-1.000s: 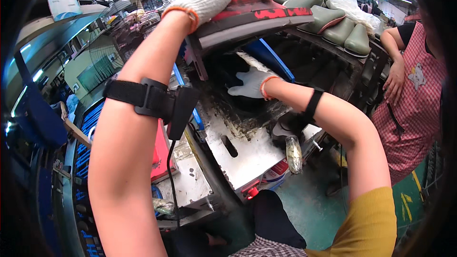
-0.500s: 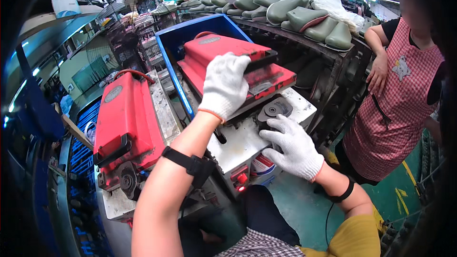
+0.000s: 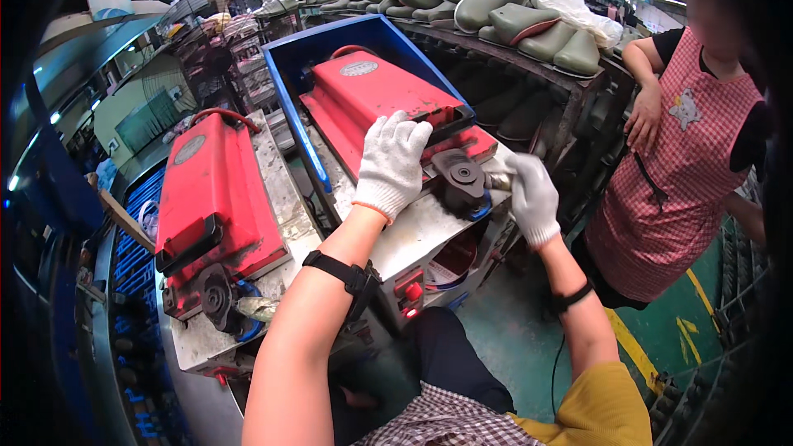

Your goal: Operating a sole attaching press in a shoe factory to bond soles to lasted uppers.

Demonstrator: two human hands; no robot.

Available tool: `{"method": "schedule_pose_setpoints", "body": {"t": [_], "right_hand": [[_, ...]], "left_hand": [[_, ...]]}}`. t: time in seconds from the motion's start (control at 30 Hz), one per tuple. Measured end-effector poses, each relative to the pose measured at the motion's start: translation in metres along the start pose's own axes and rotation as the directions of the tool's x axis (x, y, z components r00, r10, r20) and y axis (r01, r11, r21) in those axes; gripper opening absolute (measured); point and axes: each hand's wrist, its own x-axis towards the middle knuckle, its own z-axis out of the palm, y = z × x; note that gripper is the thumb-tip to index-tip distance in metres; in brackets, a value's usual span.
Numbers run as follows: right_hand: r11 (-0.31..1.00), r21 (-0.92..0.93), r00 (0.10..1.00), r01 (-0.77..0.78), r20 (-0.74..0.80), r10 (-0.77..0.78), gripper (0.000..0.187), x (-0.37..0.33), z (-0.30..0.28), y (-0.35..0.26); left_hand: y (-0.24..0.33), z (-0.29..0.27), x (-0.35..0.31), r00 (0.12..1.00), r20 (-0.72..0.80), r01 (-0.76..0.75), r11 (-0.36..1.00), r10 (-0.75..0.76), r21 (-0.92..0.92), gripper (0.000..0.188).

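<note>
Red-painted metal moulds, two in view, dominate a grimy steel surface [image 3: 413,239] on a factory line: one mould [image 3: 388,103] lies inside a blue bin [image 3: 289,99] at centre, the second mould [image 3: 211,190] rests apart to the worker's left. Behind them, olive-green moulded pieces [image 3: 512,21] crowd a rack, more than can be counted. A co-worker in a checked pink apron [image 3: 673,173] stands at right, hands idle at the rack's edge. The worker's gloved left hand [image 3: 392,165] presses flat on the near end of the central mould, fingers spread slightly over its black latch handle [image 3: 450,120]. The gloved right hand [image 3: 529,198] is closed around a small part beside the black round knob [image 3: 458,177] at the mould's front corner; what it pinches cannot be told. By appearance the step is working the front fitting while steadying the mould, and the next move would call for firm hold-down pressure from the left hand.
</note>
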Motion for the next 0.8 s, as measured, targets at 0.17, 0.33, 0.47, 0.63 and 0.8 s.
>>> {"method": "schedule_pose_setpoints", "body": {"t": [0.17, 0.33, 0.47, 0.63, 0.8], "right_hand": [[0.97, -0.108, 0.973, 0.218, 0.106, -0.206, 0.039, 0.066, 0.042, 0.002], [0.995, -0.027, 0.97, 0.097, 0.226, -0.088, 0.021, 0.086, 0.08, -0.026], [0.99, -0.099, 0.974, 0.103, 0.212, -0.08, 0.017, 0.082, 0.083, -0.025], [0.988, -0.113, 0.95, 0.102, 0.304, -0.064, 0.017, 0.089, 0.088, -0.027], [0.959, -0.262, 0.953, 0.105, 0.303, -0.022, 0.011, 0.091, 0.088, -0.042]], "left_hand": [[0.011, -0.011, 0.007, 0.995, 0.052, 0.088, 0.995, -0.085, -0.054, 0.055], [0.015, -0.072, 0.02, 0.963, 0.267, 0.129, 0.934, -0.038, -0.332, 0.047], [-0.014, -0.169, -0.023, 0.949, 0.297, 0.179, 0.958, -0.108, -0.225, 0.035], [-0.062, -0.277, -0.117, 0.852, 0.047, 0.505, 0.841, -0.522, 0.192, 0.021], [-0.07, -0.297, -0.147, 0.804, 0.118, 0.478, 0.751, -0.583, 0.455, 0.035]]}}
